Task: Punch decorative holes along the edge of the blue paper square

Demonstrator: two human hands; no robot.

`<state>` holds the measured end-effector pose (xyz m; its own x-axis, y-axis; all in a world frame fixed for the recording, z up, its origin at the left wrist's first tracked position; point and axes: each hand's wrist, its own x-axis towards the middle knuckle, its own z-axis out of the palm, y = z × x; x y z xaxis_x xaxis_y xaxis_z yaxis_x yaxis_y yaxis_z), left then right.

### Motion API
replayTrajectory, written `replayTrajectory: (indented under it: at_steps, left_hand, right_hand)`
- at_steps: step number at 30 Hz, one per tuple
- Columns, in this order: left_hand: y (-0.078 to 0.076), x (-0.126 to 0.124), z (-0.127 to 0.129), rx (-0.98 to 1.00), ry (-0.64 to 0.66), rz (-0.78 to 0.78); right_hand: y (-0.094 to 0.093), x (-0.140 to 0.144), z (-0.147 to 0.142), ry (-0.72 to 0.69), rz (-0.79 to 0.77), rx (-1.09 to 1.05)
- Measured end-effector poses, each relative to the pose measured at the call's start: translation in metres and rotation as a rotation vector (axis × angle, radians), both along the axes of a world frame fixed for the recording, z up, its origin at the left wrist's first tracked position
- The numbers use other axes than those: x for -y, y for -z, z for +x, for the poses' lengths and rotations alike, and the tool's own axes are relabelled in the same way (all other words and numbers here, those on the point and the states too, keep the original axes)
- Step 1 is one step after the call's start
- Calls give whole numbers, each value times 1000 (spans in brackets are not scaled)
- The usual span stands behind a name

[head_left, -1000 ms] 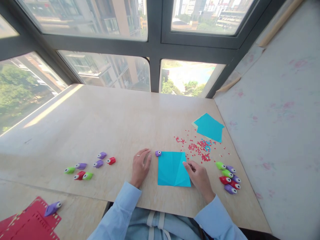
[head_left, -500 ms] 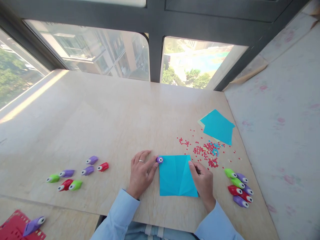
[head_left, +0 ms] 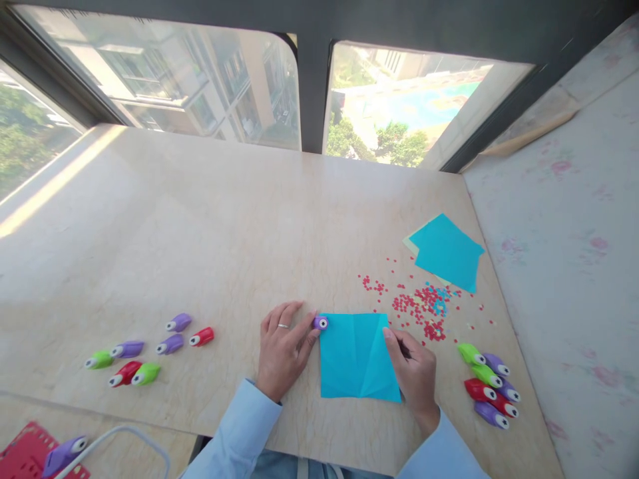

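A creased blue sheet of paper (head_left: 352,359) lies in front of me on the stone-like surface. My left hand (head_left: 287,342), with a ring on one finger, grips a small purple craft punch (head_left: 321,323) between thumb and index finger. The punch sits at the sheet's top left corner; whether the paper is inside its slot I cannot tell. At the right edge my right hand (head_left: 412,366) pinches the sheet near its upper corner, thumb on top and the other fingers curled.
Tiny red and blue paper cutouts (head_left: 422,303) are scattered beyond my right hand. Behind them lie more blue sheets (head_left: 446,253). Several coloured punches (head_left: 492,386) cluster at the right, others (head_left: 144,374) at the left. A punched red sheet (head_left: 24,452) and a white cable (head_left: 127,429) are at lower left.
The view has shifted slightly, and a white cable now shows at lower left. Both hands keep their hold on the punch and the paper.
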<state>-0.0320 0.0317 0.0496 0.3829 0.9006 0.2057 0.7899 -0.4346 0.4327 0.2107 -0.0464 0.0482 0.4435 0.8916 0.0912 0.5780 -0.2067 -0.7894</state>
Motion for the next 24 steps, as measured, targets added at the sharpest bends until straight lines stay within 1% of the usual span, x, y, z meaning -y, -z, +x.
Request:
replayTrajectory:
  at_steps: [11,20,24]
  left_hand:
    - [-5,0,3,-20,4,21]
    - [1,-1,3,-49,3,46]
    - [6,-2,3,5,5,35]
  right_hand:
    - [3,-2,3,-24,44,-49]
    - [11,-6,5,-30,68,-36]
    - [16,-9,6,-39,51,-22]
